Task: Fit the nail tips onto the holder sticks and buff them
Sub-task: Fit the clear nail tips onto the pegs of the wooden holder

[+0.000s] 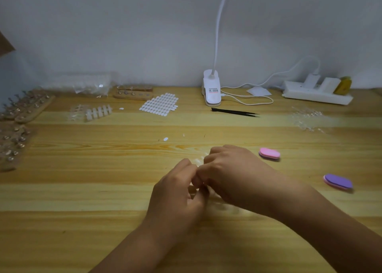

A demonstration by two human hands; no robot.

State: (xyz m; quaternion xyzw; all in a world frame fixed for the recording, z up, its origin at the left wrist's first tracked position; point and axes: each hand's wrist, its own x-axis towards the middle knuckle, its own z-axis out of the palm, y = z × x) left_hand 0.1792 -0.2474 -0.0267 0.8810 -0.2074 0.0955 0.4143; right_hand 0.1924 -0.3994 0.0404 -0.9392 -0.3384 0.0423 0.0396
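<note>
The clear nail-tip piece (196, 161) sits at the near centre of the table (82, 190), between my two hands. Only a pale, translucent edge shows on the far side of my fingers. The rest is hidden, so I cannot tell whether it is one tip or a short strip.

My left hand (177, 192) and right hand (229, 173) meet fingertip to fingertip. The fingers of both are curled in and pinched together on the piece.

Handling, as I judge it:
- Thin moulded plastic, very light, smooth and slippery.
- It will flex, and it may crack or spring away if squeezed hard.
- Hold it by the side edges near the base, with light pressure. Keep the curved face free for buffing.

To the right lie the pink buffer (269, 153) and, nearer and further right, the purple buffer (338, 181). Both are well apart from my hands.

At the far left, the holder sticks (26, 107) stand in wooden bases. A white strip of nail tips (98, 112) and a sheet of adhesive tabs (159, 106) lie to their right.

Black tweezers (234, 112) lie just in front of the lamp clamp (211, 88), at the far centre.
</note>
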